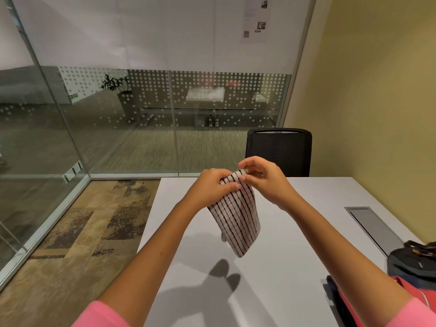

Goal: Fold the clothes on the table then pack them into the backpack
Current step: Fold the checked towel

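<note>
Both hands are up over the table (188, 256), pinching the top edge of a striped cloth (237, 218). Left hand (212, 185) has its fingers curled over one corner, right hand (262, 178) pinches the other with thumb and fingertips. Cloth is white with dark stripes and hangs down in the air, not touching the tabletop. Backpack (412, 263) sits at the right edge of the table, dark, with something red beside it. Black chair (278, 152) is tucked in at the far side, glass wall (118, 126) behind it.
</note>
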